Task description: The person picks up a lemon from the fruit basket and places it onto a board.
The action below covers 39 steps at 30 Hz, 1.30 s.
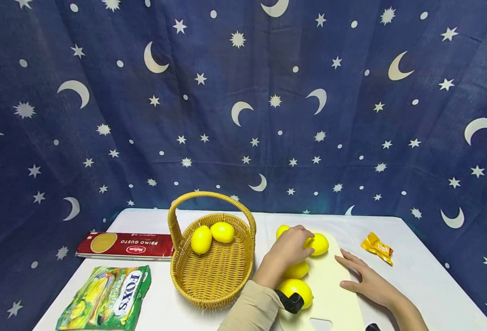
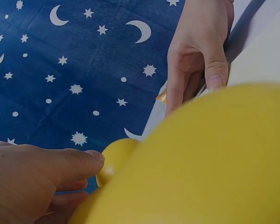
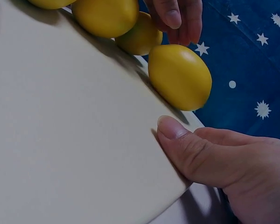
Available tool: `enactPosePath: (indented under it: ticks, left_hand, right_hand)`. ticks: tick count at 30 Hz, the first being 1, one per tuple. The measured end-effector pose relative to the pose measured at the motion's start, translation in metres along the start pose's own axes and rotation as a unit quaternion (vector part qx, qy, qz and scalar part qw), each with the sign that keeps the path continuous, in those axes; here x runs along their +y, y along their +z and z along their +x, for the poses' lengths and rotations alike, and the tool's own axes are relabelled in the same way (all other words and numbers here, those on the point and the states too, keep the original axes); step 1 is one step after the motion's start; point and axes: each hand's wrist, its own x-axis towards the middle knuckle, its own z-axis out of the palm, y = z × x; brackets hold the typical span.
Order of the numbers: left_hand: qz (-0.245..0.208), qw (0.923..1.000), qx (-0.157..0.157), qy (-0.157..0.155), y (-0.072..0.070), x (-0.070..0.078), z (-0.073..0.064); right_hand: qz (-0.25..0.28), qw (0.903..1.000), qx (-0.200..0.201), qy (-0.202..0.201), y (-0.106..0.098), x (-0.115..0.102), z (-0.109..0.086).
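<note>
Several yellow lemons (image 1: 296, 293) lie along the left side of a cream cutting board (image 1: 336, 299). My left hand (image 1: 291, 248) reaches over them from the left, its fingers pointing down beside the far lemon (image 3: 179, 77). In the right wrist view, the left fingertips (image 3: 195, 35) hang just behind that lemon, with no curl round it visible. Another lemon (image 1: 282, 230) is partly hidden behind the left hand. My right hand (image 1: 365, 280) lies at the board's right edge with fingers spread, and its thumb (image 3: 172, 128) rests at the rim.
Left of the board stands a wicker basket (image 1: 214, 276) with a tall handle and two lemons (image 1: 223, 232) inside. A red spaghetti pack (image 1: 144, 243) and a green Fox's candy bag (image 1: 107, 299) lie farther left. An orange wrapped packet (image 1: 376, 248) lies right of the board.
</note>
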Motion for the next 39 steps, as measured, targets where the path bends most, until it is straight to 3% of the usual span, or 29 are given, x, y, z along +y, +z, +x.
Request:
enactPosePath:
  ticks: [5, 9, 15, 21, 29, 36, 39]
  left_hand:
    - [-0.012, 0.9999, 0.001, -0.003, -0.004, 0.001, -0.001]
    - [-0.012, 0.9998, 0.006, 0.015, -0.015, 0.007, -0.006]
    - [-0.008, 0.9985, 0.009, 0.054, -0.047, 0.02, -0.025]
    - [-0.026, 0.9949, -0.014, 0.096, -0.085, 0.024, -0.057]
    - [-0.108, 0.987, -0.058, 0.104, -0.124, -0.013, -0.098]
    - [-0.177, 0.9777, -0.085, 0.073, -0.141, -0.053, -0.119]
    - [-0.221, 0.9695, -0.087, 0.062, -0.146, -0.075, -0.13]
  right_hand:
    - [-0.001, 1.0, -0.002, 0.002, 0.0, 0.0, 0.001]
    - [0.002, 1.0, -0.005, 0.005, 0.0, -0.001, 0.0]
    - [0.009, 0.9998, -0.015, 0.006, 0.005, 0.0, 0.001]
    - [0.01, 0.9998, -0.014, 0.003, 0.003, 0.0, 0.001]
    - [0.001, 1.0, -0.007, 0.0, -0.004, 0.003, -0.001]
    - [0.003, 1.0, -0.006, -0.002, -0.003, 0.004, 0.0]
    - [0.002, 0.9999, -0.008, -0.007, 0.0, 0.003, 0.002]
